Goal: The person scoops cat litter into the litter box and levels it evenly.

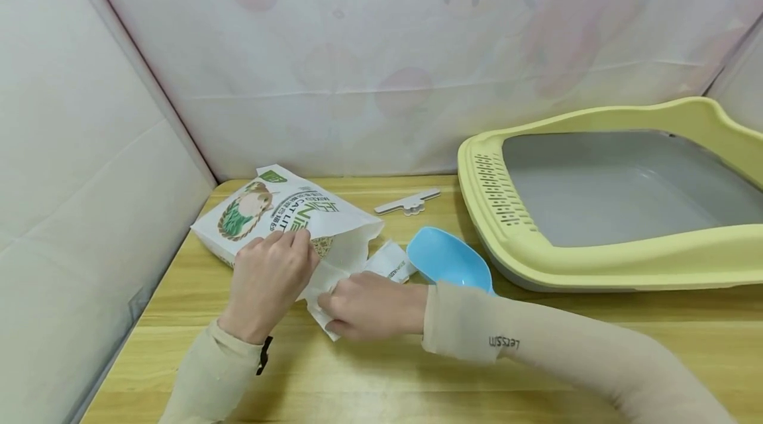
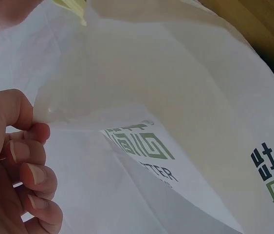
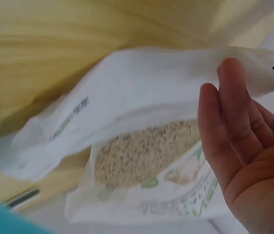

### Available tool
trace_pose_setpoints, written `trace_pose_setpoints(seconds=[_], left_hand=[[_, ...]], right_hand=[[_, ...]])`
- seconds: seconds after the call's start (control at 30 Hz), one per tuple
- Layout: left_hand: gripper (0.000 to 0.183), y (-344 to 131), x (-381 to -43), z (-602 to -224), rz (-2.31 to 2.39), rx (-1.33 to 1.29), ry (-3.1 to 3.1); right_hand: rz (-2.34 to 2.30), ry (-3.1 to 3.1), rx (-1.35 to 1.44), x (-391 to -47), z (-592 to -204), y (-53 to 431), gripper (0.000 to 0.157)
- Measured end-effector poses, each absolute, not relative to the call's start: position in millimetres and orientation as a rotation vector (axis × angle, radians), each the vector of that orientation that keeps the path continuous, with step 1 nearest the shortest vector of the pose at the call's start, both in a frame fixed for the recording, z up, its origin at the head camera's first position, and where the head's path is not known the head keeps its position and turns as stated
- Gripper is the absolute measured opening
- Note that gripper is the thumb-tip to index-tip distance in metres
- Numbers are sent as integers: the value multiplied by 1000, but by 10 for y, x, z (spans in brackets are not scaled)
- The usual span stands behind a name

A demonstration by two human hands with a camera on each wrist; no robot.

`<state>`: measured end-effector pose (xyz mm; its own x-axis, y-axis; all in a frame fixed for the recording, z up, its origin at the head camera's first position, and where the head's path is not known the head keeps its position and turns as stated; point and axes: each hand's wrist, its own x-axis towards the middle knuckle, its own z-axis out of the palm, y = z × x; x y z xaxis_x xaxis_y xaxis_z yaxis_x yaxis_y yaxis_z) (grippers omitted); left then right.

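Note:
A white cat litter bag [image 1: 340, 209] lies on its side on the table, its torn mouth toward the person. Pale granular litter [image 3: 146, 151] shows through that mouth in the right wrist view. The left hand [image 1: 271, 281] pinches the upper edge of the bag's mouth between thumb and forefinger, as the left wrist view shows. Opposite it, the right hand [image 1: 372, 305] pinches the nearer edge of the mouth, the other fingers lying along the white bag wall. The two edges stand apart, with the opening between the hands.
A blue scoop [image 1: 447, 253] lies just right of the bag. Behind it rests a white bag clip [image 1: 411, 201]. A large litter box with a yellow rim [image 1: 620, 265] and grey base fills the right side. Fabric walls [image 1: 334, 119] bound the wooden table [image 1: 387, 391].

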<state>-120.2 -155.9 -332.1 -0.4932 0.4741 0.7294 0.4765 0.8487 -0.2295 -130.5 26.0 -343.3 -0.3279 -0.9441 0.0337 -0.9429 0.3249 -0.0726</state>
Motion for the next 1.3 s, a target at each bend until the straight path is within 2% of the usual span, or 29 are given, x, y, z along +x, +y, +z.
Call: trace_pose_setpoints(seconds=[0.27,0.47,0.57,0.87,1.3], left_hand=[[27,-1559,-1214,-3299,13,-698,-2187],[28,-1553,-1217,-3285,28,-700,-2171],[27,-1558,-1211,-3287,31,-723,-2181],[27,-1588,-1201,-3290,38,-758,-2193],[26,-1599,-1220,-3287,1,-757,-2186]], right_hand=[[-273,2611,-1676,-1359,-3229,584,24],[-355,2704,-1688,-1465,-3122,767,18],[-361,2729,-1694,-1479,-3082,844,19],[-495,2800,-1693,-1462,-3104,1138,12],[-579,2889,-1520,-1435,-2955,1424,9]])
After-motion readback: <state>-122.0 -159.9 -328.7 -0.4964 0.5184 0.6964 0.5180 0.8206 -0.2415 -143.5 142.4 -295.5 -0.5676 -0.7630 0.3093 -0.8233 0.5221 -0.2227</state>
